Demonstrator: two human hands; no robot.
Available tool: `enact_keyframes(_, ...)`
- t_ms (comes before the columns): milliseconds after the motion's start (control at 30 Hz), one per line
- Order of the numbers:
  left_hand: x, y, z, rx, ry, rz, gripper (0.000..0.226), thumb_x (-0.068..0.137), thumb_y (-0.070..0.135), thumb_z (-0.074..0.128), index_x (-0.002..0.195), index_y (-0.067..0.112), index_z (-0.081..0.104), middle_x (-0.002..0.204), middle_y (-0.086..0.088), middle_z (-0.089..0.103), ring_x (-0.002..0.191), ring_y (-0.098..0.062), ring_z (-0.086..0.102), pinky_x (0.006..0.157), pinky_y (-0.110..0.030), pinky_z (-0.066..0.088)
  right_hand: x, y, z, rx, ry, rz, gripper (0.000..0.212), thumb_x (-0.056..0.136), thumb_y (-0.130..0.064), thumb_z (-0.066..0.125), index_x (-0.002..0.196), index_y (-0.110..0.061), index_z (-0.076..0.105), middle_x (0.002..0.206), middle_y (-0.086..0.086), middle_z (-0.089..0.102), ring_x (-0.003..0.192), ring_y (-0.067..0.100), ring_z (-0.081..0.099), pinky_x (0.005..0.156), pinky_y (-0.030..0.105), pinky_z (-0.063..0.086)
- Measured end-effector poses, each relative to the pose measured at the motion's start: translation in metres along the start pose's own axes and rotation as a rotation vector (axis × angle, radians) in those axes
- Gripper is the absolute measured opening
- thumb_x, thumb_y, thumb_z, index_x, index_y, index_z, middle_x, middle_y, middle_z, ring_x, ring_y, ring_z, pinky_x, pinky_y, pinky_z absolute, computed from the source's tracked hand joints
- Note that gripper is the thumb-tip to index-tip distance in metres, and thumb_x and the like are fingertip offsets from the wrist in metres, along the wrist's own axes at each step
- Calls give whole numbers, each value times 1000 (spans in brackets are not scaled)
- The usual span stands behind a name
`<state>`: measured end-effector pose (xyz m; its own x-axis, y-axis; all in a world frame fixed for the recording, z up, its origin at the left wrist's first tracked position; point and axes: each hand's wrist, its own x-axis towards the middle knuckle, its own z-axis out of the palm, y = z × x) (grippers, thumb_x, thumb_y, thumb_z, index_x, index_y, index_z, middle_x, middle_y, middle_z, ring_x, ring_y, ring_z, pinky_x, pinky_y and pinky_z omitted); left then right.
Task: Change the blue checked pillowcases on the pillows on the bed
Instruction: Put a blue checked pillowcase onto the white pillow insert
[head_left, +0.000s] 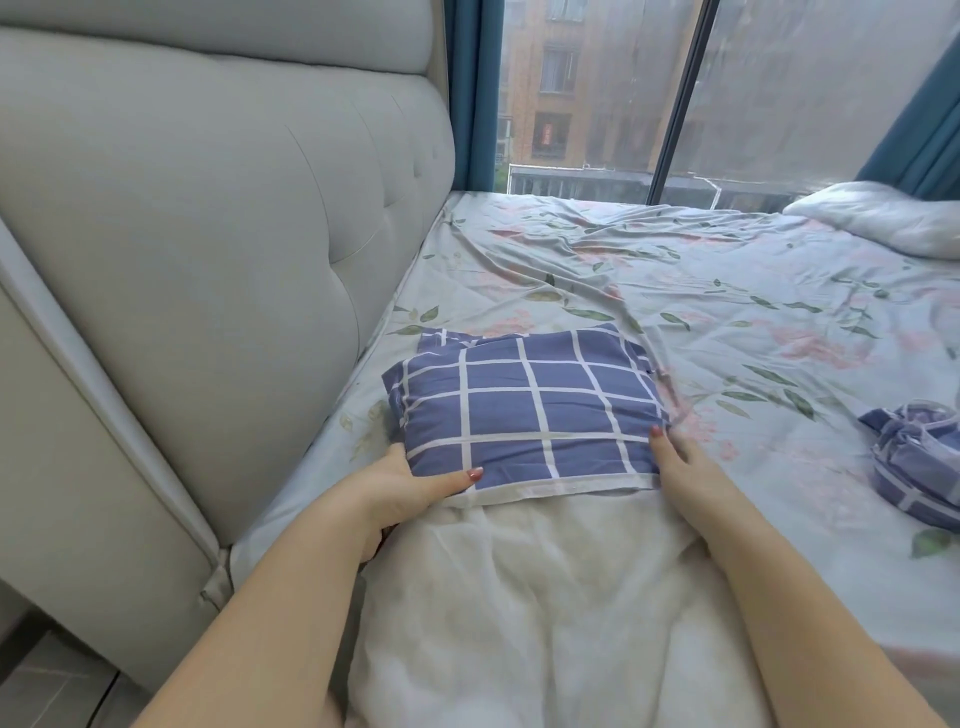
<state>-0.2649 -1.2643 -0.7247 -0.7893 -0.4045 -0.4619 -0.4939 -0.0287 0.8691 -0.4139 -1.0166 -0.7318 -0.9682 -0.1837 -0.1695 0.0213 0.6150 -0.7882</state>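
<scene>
Fingers of our left hand (402, 486) are clamped on the near left corner of the blue checked pillowcase (524, 410): the thumb (457, 479) lies flat on top of the fabric, and the other fingers curl underneath, out of sight. Our right hand (685, 462) sits against the case's near right corner, one painted fingertip resting on the cloth. The remaining fingers there are blurred (motion smear, mostly), so we cannot tell whether they pinch the hem or simply press against it.

The pillowcase covers only the far end of the white pillow (545, 597), its white hem running straight across between our two hands. The near part of the pillow is bare and reaches back towards us. Pillow and case lie on the floral sheet (701, 291), close to the padded grey headboard (208, 234).

To our right a second checked pillowcase (914, 462) lies crumpled on the sheet, well apart from the first. Another bare pillow (883, 223) rests at the far side, near the window (597, 93) and its teal curtains (470, 93).
</scene>
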Motion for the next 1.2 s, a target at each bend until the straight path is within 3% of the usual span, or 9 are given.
enact_keyframes(267,4,19,12,-305,311,511,32,75,21,85,102,26,69,96,11,76,88,-5,72,78,-24,58,-4,-20,-14,988,-176,-113,52,99,-55,32,132,-24,58,124,2,68,115,21,63,96,38,47)
enact_keyframes(400,24,10,0,200,474,345,85,52,80,73,123,35,59,123,1,65,118,-24,58,101,-48,47,7,-11,-3,647,-93,19,41,104,-49,24,103,-36,63,131,2,59,112,17,56,91,27,43)
enact_keyframes(467,22,10,10,562,612,188,78,71,71,66,138,37,46,148,-7,39,135,-35,33,111,-55,29,12,-1,3,452,-109,59,46,105,-48,22,89,-33,62,121,7,65,92,14,59,75,17,46)
enact_keyframes(533,11,16,23,590,688,476,59,88,42,68,142,30,47,153,-4,34,138,-32,27,114,-43,24,7,-6,1,400,-71,89,49,104,-49,24,89,-27,66,97,2,68,82,14,60,69,21,49)
enact_keyframes(633,-6,21,38,507,438,874,43,87,47,60,124,25,64,131,5,58,124,-19,47,106,-26,30,7,-4,-12,506,-25,105,58,104,-50,25,90,-15,69,92,0,67,80,20,60,67,29,45)
enact_keyframes(733,-6,14,53,745,251,795,64,81,70,33,130,35,57,134,16,54,127,-11,43,113,-43,28,10,-3,-14,567,32,202,58,103,-52,26,95,-10,64,106,10,65,84,26,58,63,30,44)
enact_keyframes(800,-4,14,60,861,247,734,51,89,68,34,123,39,59,134,22,50,129,-8,38,112,-45,25,10,-4,-12,550,5,262,57,102,-55,25,97,-11,61,111,17,62,92,29,60,71,33,48)
enact_keyframes(967,3,25,63,751,150,761,39,95,60,43,92,29,66,100,17,57,100,-13,47,96,-38,41,-4,-17,-15,745,-73,192,61,101,-55,30,88,-7,66,78,12,69,71,25,64,64,30,47)
enact_keyframes(1200,0,72,69,447,34,786,63,86,66,28,110,28,73,117,21,57,124,-8,43,106,-28,29,-29,-28,-3,1019,-505,20,87,92,-69,17,131,-3,59,128,20,63,122,34,58,109,46,37)
